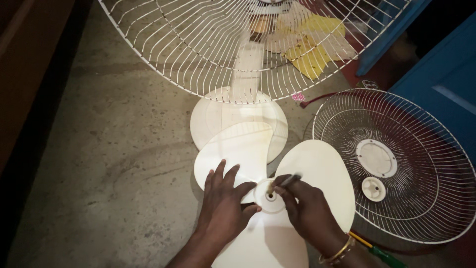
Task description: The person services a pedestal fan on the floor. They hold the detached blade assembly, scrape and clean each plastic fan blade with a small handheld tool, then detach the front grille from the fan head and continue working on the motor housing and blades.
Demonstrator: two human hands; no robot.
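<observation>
On floor, dead centre below fan base (238, 119): white three-blade fan propeller (277, 198), lying flat on concrete (99, 149). Left hand (223, 208) spread, palm down on blade, thumb against hub (270, 196), pinning it. Right hand (307, 211) pinching thin dark rod-like tool (285, 182), tip angled into hub bore; exact tool type unclear. Likely light, thin plastic, blades flexy and crack-prone at roots, smooth so slippery on edges. Best grip at hub, not blade tips. Rear guard (238, 44) upright on stand above. Loose front guard (396, 164) lying to right, small round cap (373, 188) resting on it. Green-handled screwdriver (382, 254) beside right wrist, on floor.
</observation>
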